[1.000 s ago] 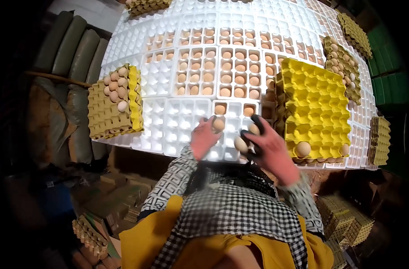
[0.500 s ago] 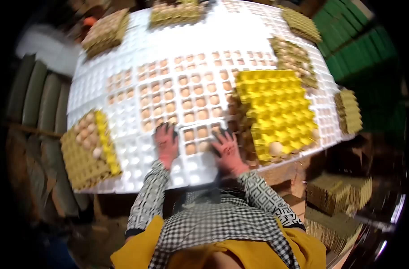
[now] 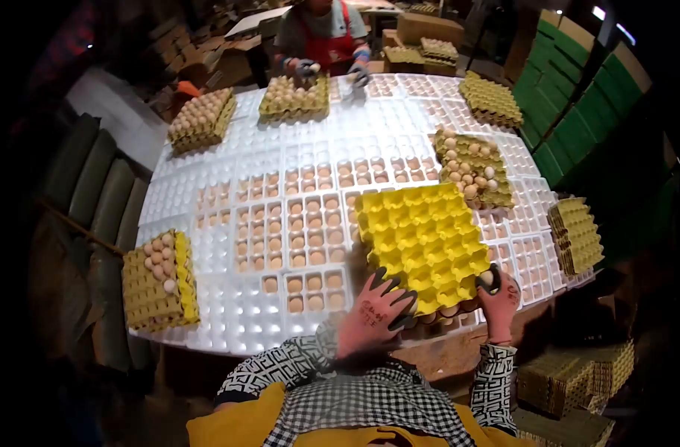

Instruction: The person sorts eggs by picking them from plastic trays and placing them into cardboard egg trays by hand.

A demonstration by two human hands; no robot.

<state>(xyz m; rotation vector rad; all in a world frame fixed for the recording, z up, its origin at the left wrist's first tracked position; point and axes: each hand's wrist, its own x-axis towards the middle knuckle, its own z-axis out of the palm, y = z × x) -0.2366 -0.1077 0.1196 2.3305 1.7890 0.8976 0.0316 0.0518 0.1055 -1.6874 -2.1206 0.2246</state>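
My left hand [image 3: 375, 311], in a pink glove with dark fingertips, bends its fingers at the front left corner of the yellow egg tray [image 3: 425, 242]; what they hold is hidden. At the tray's front right corner, my right hand [image 3: 499, 295] has its fingers round an egg [image 3: 487, 278]. More eggs show under the yellow tray's front edge. To the left of my left hand, a white foam tray [image 3: 315, 292] holds several brown eggs in its back rows. A single egg [image 3: 270, 284] sits in the white tray beside it.
White foam trays [image 3: 228, 316] cover the table. Egg-tray stacks stand at the left [image 3: 152, 287], back left [image 3: 202, 119], back [image 3: 295, 98], right [image 3: 475, 167] and far right [image 3: 574, 235]. Across the table, a person in a red apron [image 3: 326, 46] works at the back stack.
Both hands have moved right, from the white tray to the yellow tray's front corners. Eggs now fill more of the white tray's back rows. The view has shifted, showing the person across the table.
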